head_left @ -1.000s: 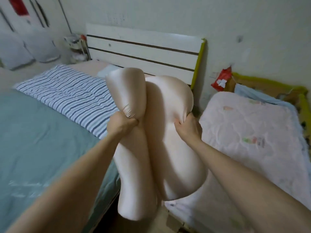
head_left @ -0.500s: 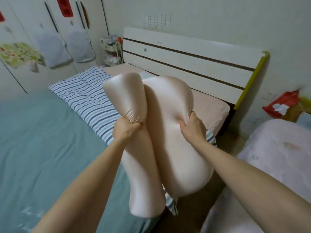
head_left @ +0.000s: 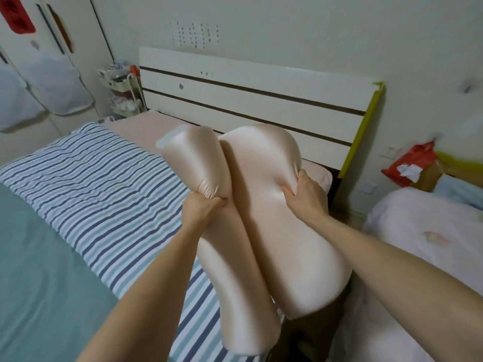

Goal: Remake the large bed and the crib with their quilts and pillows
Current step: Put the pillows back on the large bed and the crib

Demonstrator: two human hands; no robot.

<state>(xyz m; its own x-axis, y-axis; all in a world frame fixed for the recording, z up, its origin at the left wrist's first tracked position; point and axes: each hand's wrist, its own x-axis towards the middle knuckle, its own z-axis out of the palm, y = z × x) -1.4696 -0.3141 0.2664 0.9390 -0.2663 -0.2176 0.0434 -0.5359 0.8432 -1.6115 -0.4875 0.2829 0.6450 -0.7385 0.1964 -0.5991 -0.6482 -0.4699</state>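
pillows (head_left: 274, 205) now swinging from crib side over striped quilt (head_left: 104, 184); left hand (head_left: 202, 209) and right hand (head_left: 305, 197) both pinching them; quilt lying spread, pillows not yet placed.

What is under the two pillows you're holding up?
Below the pillows, gripped by the left hand and right hand, lie the striped quilt and a dark floor gap. What lies directly beneath them is hidden.
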